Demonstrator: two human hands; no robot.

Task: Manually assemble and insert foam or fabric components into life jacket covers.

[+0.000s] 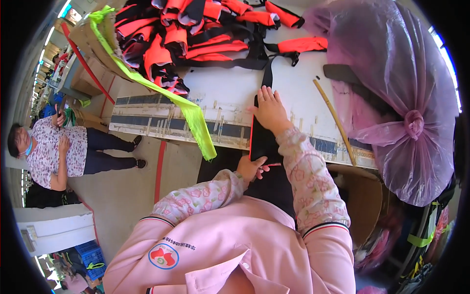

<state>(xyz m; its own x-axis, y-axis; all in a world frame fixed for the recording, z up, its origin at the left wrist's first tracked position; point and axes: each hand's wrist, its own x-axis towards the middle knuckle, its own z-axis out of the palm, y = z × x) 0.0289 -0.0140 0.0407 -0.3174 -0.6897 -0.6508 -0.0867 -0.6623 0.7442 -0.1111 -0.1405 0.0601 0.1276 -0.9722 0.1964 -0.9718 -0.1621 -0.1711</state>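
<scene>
A black fabric piece [263,141] with a thin orange-red edge lies over the front edge of the worktable [225,105]. My right hand [271,110] rests flat on its upper part, fingers stretched out. Beyond those fingertips a black strap [268,73] runs away toward a heap of orange and black strapped fabric pieces [196,41]. Just below the table edge, my left hand [250,168] is closed at the lower end of the black piece. A thin reddish strip sticks out to the right of its fingers; what it is cannot be made out.
A yellow-brown stick [335,122] lies on the table at the right, beside a large tied purple plastic bag [411,83]. At the left, a bright yellow-green fabric strip [193,115] hangs over the front edge. A person [54,147] stands on the floor farther left.
</scene>
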